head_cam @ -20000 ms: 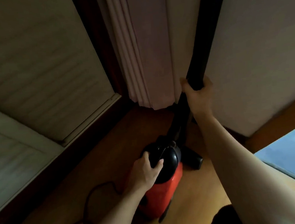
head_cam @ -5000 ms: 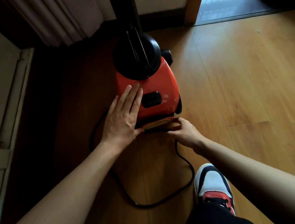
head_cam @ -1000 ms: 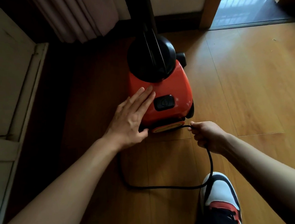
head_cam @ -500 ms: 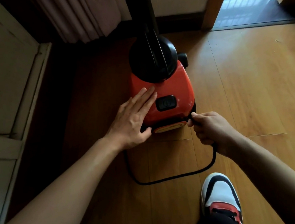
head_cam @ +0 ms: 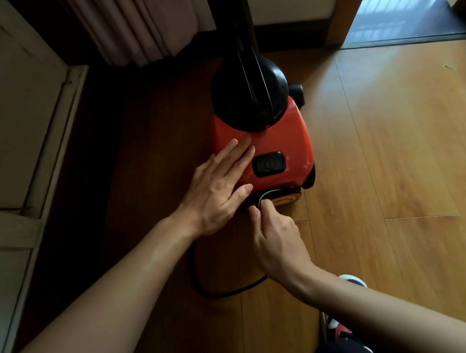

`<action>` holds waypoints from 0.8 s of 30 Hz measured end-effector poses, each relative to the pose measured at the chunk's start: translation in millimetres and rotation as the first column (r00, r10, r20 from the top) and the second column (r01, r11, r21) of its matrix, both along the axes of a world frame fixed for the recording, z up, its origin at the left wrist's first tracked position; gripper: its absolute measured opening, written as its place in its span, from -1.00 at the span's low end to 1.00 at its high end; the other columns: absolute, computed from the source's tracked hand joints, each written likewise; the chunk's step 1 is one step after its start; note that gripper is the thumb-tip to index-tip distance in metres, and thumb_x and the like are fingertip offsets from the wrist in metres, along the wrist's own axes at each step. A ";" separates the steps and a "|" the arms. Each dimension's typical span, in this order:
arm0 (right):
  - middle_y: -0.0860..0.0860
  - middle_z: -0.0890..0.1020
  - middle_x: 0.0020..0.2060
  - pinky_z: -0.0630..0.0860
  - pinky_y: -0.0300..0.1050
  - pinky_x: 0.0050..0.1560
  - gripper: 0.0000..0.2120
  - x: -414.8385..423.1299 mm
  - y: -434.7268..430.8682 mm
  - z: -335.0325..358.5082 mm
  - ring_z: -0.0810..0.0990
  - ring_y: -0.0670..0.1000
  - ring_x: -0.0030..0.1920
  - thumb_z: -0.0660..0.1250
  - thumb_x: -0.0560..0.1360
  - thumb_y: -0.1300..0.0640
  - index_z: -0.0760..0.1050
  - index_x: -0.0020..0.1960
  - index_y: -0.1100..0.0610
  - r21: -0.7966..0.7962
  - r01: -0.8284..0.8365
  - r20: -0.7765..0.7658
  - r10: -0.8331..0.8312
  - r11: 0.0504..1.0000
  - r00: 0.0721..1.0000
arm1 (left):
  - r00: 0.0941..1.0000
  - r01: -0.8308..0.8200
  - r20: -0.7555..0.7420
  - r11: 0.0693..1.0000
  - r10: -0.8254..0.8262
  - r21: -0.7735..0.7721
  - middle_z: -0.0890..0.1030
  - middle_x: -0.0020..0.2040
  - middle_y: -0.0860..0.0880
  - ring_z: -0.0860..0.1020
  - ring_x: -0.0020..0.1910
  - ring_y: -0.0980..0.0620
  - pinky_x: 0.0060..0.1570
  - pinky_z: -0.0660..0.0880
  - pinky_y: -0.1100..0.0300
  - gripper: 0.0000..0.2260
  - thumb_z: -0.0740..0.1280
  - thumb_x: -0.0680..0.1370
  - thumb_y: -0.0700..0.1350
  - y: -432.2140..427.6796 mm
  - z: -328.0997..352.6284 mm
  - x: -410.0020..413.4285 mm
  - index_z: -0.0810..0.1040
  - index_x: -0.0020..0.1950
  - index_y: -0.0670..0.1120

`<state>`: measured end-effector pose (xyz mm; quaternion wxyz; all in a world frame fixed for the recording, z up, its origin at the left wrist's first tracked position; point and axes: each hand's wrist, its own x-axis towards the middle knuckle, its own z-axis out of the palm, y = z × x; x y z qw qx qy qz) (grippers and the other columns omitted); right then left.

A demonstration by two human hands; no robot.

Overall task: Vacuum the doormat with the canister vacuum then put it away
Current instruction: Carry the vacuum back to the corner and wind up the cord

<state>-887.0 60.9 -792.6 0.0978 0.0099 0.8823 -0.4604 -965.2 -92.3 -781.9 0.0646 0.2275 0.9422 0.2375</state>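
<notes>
The red canister vacuum [head_cam: 285,138] with a black dome top and a black power button stands on the wooden floor by the wall, its black tube [head_cam: 236,15] rising upright. My left hand [head_cam: 218,186] rests flat on the red body, fingers straight. My right hand [head_cam: 273,237] pinches the black power cord [head_cam: 208,288] at the vacuum's near base, where the cord bends around the rear edge. A loop of cord lies on the floor under my forearms.
A pale curtain [head_cam: 134,24] hangs at the back left beside a light panelled door [head_cam: 4,117]. An open doorway [head_cam: 408,0] with a dark threshold is at the back right. My shoe [head_cam: 350,301] is on the floor at the bottom right.
My right hand moved left along the vacuum's base with the cord, from the right corner to the middle. The loose loop on the floor got shorter. My left hand stayed put.
</notes>
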 end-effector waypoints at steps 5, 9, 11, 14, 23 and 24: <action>0.06 0.61 -0.21 0.51 0.08 -0.18 -0.74 -15.2 -14.1 -10.5 0.59 0.10 -0.22 0.07 0.71 -0.01 0.42 -0.02 0.10 0.042 -0.005 0.000 0.005 0.999 1.000 | 1.000 0.004 -0.001 1.000 -0.004 -0.015 -0.08 0.63 0.13 -0.20 0.58 0.22 0.50 -0.15 0.09 -0.38 0.00 0.59 0.18 0.4 -1.1 0.4 0.00 0.63 0.03; -0.02 0.64 -0.14 0.56 -0.13 -0.13 -0.76 -8.6 -24.1 -25.6 0.63 -0.07 -0.15 0.08 0.73 0.13 0.51 0.10 0.16 -0.246 0.049 0.056 -0.036 0.968 0.998 | 0.999 0.018 -0.037 0.998 -0.020 -0.060 -0.10 0.64 0.11 -0.21 0.58 0.18 0.50 -0.13 0.07 -0.29 0.19 0.57 0.15 -2.2 -2.3 0.8 -0.04 0.64 0.02; -0.07 0.60 -0.20 0.49 -0.24 -0.22 -0.75 -6.5 -23.9 -36.8 0.59 -0.14 -0.21 0.08 0.73 0.15 0.50 0.02 0.15 -0.286 0.045 0.107 -0.015 0.957 0.994 | 0.998 0.032 -0.055 0.995 -0.038 -0.094 -0.10 0.64 0.10 -0.20 0.59 0.16 0.50 -0.11 0.07 -0.20 0.32 0.53 0.12 -3.9 -2.9 0.5 -0.05 0.64 0.01; 0.03 0.54 -0.37 0.37 -0.08 -0.38 -0.62 -13.2 -19.9 -54.7 0.44 -0.03 -0.42 0.09 0.73 0.12 0.46 -0.20 0.18 -0.293 -0.002 0.167 0.054 0.956 0.984 | 0.995 0.034 -0.086 0.988 -0.048 -0.152 -0.12 0.64 0.09 -0.20 0.59 0.14 0.49 -0.10 0.09 -0.09 0.43 0.47 0.06 -4.0 -4.2 0.0 -0.08 0.64 0.00; 0.02 0.50 -0.48 0.28 -0.17 -0.48 -0.65 -32.6 19.0 -81.5 0.40 -0.01 -0.48 0.34 0.62 -0.05 0.66 -0.20 0.16 -0.459 0.081 0.421 0.136 0.885 0.897 | 0.985 -0.025 -0.173 0.973 -0.016 -0.230 -0.05 0.64 0.04 -0.11 0.61 0.07 0.52 0.01 0.02 0.01 0.53 0.37 0.09 2.6 -10.6 2.7 -0.02 0.63 -0.02; 0.03 0.52 -0.46 0.31 -0.15 -0.47 -0.67 -34.5 25.7 -83.3 0.42 0.01 -0.47 0.38 0.59 -0.04 0.66 -0.16 0.21 -0.458 0.088 0.431 0.134 0.884 0.893 | 0.984 -0.029 -0.177 0.975 -0.011 -0.222 -0.04 0.64 0.05 -0.11 0.61 0.07 0.53 0.01 0.02 0.01 0.53 0.37 0.09 3.3 -11.0 2.6 -0.02 0.63 -0.01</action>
